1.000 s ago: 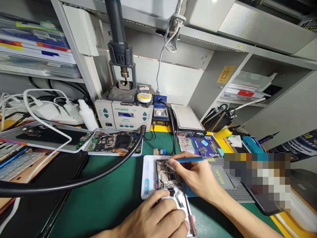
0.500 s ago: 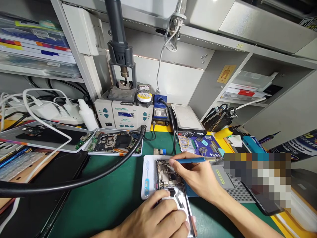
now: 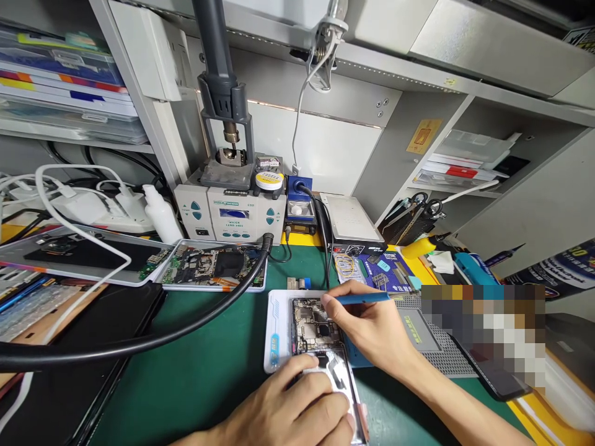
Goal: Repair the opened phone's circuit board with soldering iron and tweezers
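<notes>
An opened phone [image 3: 305,322] with its circuit board exposed lies over a white tray [image 3: 274,310]. Bent across the phone's silvery lower half, my left hand [image 3: 302,402] grips and steadies it. Above the board, my right hand [image 3: 372,322] pinches a slim blue-handled tool [image 3: 365,298] between thumb and index finger. The tool's thin metal end points right, away from the phone; its other end is hidden by the fingers. A small connector part [image 3: 297,283] sits just behind the tray.
A hot-air station [image 3: 230,214] stands at the back, its thick black hose [image 3: 199,328] crossing the green mat [image 3: 186,390]. Left are opened devices [image 3: 218,266] and a white bottle [image 3: 160,214]. A perforated grey pad [image 3: 446,347] and dark phone [image 3: 502,378] lie right.
The view has shifted slightly. My right hand and the blue-handled tool have edged a little to the right; my left hand stays on the phone.
</notes>
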Demonstrator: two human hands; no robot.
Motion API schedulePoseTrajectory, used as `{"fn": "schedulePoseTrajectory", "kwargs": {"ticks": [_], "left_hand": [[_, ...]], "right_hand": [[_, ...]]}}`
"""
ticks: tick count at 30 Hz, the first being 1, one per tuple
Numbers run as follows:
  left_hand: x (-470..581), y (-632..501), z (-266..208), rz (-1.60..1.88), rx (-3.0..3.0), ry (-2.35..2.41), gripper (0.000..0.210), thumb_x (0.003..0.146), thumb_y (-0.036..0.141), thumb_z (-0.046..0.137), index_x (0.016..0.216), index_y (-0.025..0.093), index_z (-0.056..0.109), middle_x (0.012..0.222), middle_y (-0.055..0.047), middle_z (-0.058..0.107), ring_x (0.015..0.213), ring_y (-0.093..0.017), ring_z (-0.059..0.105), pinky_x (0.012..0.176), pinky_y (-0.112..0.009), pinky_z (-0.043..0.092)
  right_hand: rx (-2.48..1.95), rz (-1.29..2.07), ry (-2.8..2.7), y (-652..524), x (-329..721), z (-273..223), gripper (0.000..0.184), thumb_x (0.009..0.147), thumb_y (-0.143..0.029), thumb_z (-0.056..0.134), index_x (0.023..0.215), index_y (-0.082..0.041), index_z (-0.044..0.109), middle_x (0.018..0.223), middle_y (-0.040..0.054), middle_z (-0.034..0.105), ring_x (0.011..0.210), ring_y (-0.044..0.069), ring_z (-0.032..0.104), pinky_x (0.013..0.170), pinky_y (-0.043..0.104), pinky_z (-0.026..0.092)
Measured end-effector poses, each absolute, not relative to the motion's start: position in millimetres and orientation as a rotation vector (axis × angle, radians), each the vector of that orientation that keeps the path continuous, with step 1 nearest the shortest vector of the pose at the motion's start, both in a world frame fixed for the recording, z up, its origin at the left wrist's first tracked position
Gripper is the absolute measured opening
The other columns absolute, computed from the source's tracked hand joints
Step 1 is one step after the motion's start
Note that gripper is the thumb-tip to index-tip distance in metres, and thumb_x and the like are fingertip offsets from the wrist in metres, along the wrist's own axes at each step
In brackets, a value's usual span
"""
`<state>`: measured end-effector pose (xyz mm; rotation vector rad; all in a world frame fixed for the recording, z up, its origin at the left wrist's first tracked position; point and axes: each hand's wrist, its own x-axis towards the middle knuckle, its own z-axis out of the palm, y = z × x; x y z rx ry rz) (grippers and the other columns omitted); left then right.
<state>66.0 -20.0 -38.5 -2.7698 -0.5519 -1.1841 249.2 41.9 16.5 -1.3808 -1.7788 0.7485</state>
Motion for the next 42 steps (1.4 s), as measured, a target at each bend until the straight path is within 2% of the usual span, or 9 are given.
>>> {"fn": "schedulePoseTrajectory", "kwargs": {"ticks": [6, 14, 21, 26, 32, 35, 39, 42], "left_hand": [[65.3, -22.1, -42.2, -1.127, -2.768, -0.558, 0.013, 0.100, 0.014, 0.056, 0.105, 0.015, 0.068, 0.093, 0.000, 0.068, 0.089, -0.015, 0.061, 0.104, -0.040, 0.050], [64.8, -21.9, -37.1, -1.133, -2.769, -0.564, 0.015, 0.100, 0.012, 0.055, 0.104, 0.015, 0.069, 0.095, 0.000, 0.069, 0.090, -0.015, 0.061, 0.105, -0.039, 0.050], [65.0, -22.1, -41.7, -1.117, -2.765, -0.557, 0.011, 0.100, 0.015, 0.057, 0.103, 0.016, 0.067, 0.097, 0.000, 0.068, 0.089, -0.015, 0.061, 0.103, -0.040, 0.051], [65.8, -21.7, -40.3, -1.155, -2.746, -0.543, 0.011, 0.098, 0.012, 0.057, 0.099, 0.015, 0.067, 0.092, 0.001, 0.068, 0.087, -0.015, 0.061, 0.102, -0.039, 0.051], [67.7, -20.2, -37.7, -1.184, -2.722, -0.561, 0.007, 0.097, 0.012, 0.061, 0.097, 0.014, 0.068, 0.088, 0.001, 0.067, 0.086, -0.015, 0.062, 0.100, -0.037, 0.052], [68.2, -19.2, -37.2, -1.196, -2.711, -0.563, 0.009, 0.098, 0.011, 0.059, 0.097, 0.014, 0.068, 0.086, 0.001, 0.067, 0.085, -0.015, 0.062, 0.099, -0.037, 0.052], [68.0, -19.2, -36.7, -1.210, -2.720, -0.566, 0.012, 0.098, 0.010, 0.057, 0.098, 0.014, 0.069, 0.087, 0.001, 0.068, 0.085, -0.015, 0.061, 0.098, -0.037, 0.052], [67.7, -20.5, -37.4, -1.213, -2.721, -0.553, 0.010, 0.098, 0.011, 0.059, 0.098, 0.014, 0.069, 0.087, 0.001, 0.068, 0.085, -0.015, 0.061, 0.099, -0.038, 0.052]], "right_hand": [[-1.388, 0.735, -1.774, 42.4, 251.7, 14.1, 0.025, 0.092, -0.039, 0.065, 0.079, -0.018, 0.072, 0.071, 0.0026, 0.068, 0.061, 0.015, 0.055, 0.052, 0.026, 0.042], [-1.413, 0.747, -1.765, 42.0, 251.8, 12.4, 0.026, 0.093, -0.039, 0.064, 0.079, -0.018, 0.071, 0.073, 0.0029, 0.067, 0.064, 0.015, 0.055, 0.056, 0.028, 0.042], [-1.417, 0.764, -1.735, 42.0, 252.8, 13.4, 0.026, 0.093, -0.039, 0.065, 0.077, -0.019, 0.068, 0.069, 0.0008, 0.062, 0.059, 0.014, 0.050, 0.052, 0.027, 0.039], [-1.353, 0.892, -1.675, 42.7, 252.2, 12.2, 0.025, 0.091, -0.046, 0.070, 0.089, -0.020, 0.070, 0.080, 0.0034, 0.068, 0.064, 0.015, 0.056, 0.051, 0.026, 0.043], [-1.359, 0.915, -1.739, 40.3, 253.7, 13.4, 0.027, 0.092, -0.047, 0.069, 0.092, -0.021, 0.073, 0.087, 0.0059, 0.072, 0.069, 0.017, 0.059, 0.050, 0.026, 0.042], [-1.338, 0.944, -1.798, 40.8, 254.4, 13.4, 0.024, 0.094, -0.044, 0.069, 0.091, -0.021, 0.073, 0.081, 0.0031, 0.070, 0.066, 0.016, 0.057, 0.054, 0.027, 0.044], [-1.338, 0.897, -1.795, 42.8, 254.4, 11.3, 0.021, 0.094, -0.042, 0.070, 0.097, -0.022, 0.076, 0.092, 0.0032, 0.075, 0.079, 0.017, 0.064, 0.069, 0.028, 0.051], [-1.324, 0.893, -1.790, 43.4, 254.0, 11.0, 0.019, 0.094, -0.041, 0.070, 0.097, -0.022, 0.076, 0.093, 0.0028, 0.075, 0.079, 0.017, 0.065, 0.069, 0.028, 0.051]]}}
